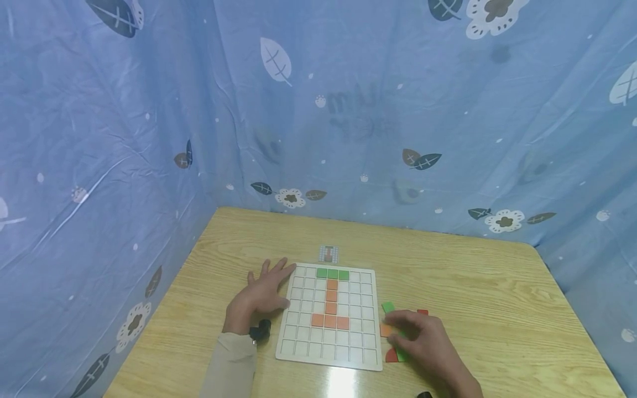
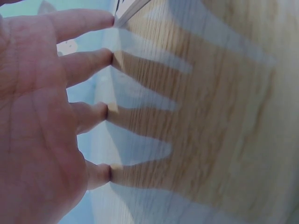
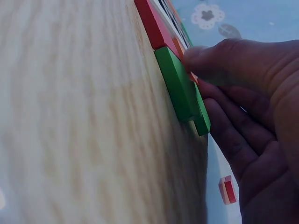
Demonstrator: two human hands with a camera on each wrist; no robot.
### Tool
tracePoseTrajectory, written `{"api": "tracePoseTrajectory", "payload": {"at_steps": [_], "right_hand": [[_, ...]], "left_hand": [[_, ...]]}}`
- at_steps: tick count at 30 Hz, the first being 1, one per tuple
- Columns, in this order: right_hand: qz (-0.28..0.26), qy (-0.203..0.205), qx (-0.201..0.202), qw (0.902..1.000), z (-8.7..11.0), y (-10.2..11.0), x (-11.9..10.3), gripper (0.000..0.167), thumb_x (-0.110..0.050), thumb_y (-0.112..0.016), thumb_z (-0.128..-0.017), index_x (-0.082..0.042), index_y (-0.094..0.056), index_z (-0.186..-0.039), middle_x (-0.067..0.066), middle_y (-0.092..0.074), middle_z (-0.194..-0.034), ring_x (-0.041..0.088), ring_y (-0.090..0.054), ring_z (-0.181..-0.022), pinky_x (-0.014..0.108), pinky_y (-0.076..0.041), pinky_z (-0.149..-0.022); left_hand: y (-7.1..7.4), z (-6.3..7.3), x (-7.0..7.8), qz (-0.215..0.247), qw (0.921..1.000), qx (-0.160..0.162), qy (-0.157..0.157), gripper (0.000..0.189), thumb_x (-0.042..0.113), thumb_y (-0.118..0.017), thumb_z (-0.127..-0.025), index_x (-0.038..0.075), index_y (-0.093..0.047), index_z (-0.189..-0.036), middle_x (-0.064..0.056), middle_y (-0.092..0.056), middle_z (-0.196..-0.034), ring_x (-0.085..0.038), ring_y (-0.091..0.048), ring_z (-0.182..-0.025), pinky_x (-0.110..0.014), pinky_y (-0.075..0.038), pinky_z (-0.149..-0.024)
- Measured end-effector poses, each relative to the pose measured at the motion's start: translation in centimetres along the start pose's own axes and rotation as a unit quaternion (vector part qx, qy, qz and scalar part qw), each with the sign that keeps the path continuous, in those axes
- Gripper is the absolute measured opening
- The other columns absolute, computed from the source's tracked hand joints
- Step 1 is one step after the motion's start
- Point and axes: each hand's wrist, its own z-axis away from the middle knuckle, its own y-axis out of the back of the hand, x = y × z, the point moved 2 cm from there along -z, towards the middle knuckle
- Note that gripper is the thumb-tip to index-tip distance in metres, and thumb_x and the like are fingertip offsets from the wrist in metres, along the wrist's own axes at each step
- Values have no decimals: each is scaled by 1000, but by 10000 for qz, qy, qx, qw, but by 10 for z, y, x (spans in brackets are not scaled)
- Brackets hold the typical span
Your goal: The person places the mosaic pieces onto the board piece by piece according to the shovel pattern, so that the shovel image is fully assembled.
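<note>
A white grid board (image 1: 328, 354) lies on the table. Green tiles (image 1: 333, 273) fill three top squares, with orange tiles (image 1: 330, 296) in a column below and a row across its foot. My left hand (image 1: 266, 292) spreads its fingers at the board's left edge, thumb and index fingertip at the rim. In the left wrist view its fingertips (image 2: 108, 111) rest on the wood. Right of the board my right hand (image 1: 423, 337) pinches an orange tile (image 1: 385, 330) between thumb and fingers. Close under it lie green pieces (image 3: 177, 86) and a red quarter-round piece (image 1: 392, 355).
A small pattern card (image 1: 328, 254) lies just beyond the board's far edge. Another red piece (image 1: 422, 312) sits behind my right hand. Blue patterned curtain (image 1: 348, 138) hangs along the back and sides of the wooden table (image 1: 487, 287).
</note>
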Motion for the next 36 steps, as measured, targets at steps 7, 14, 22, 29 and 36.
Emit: {"api": "tracePoseTrajectory", "payload": {"at_steps": [7, 14, 22, 29, 36], "right_hand": [[353, 367, 199, 9985, -1, -1, -2, 44, -4, -95, -76, -32, -83, -109, -22, -81, -107, 3, -76, -110, 0, -43, -100], [524, 275, 186, 9981, -2, -2, -6, 42, -6, -94, -80, -34, -83, -108, -25, -80, -108, 4, -76, -110, 13, -56, -99], [190, -261, -43, 9995, -3, 4, -10, 34, -13, -93, -85, -34, -83, -109, -22, -81, -110, 4, -76, -112, 23, -60, -99], [137, -249, -14, 9996, -8, 17, -20, 33, -10, -92, -85, -27, -84, -113, -18, -82, -107, 3, -77, -104, 32, -65, -94], [233, 109, 99, 9996, -12, 19, -30, 31, -12, -91, -87, -23, -85, -116, -20, -82, -111, 1, -76, -101, 33, -65, -92]], "left_hand": [[1, 1, 1, 15, 10000, -13, 11, 95, 6, -82, -81, 14, -45, -168, -17, -25, -182, -55, -4, -168, -89, 3, -123], [1, 1, 1, 30, 10000, 26, -15, 95, 6, -83, -81, 13, -45, -168, -18, -26, -181, -56, -5, -168, -90, 2, -122], [1, 2, 3, 51, 10000, 12, 19, 96, 5, -82, -80, 14, -45, -168, -17, -26, -182, -55, -4, -168, -89, 3, -123], [1, 2, 3, 80, 10000, 10, 30, 97, 4, -81, -78, 14, -46, -168, -17, -26, -182, -55, -4, -168, -89, 5, -123], [3, 3, 5, 66, 10000, -5, 66, 97, 5, -82, -79, 15, -46, -168, -16, -26, -182, -54, -4, -169, -88, 5, -123]]}}
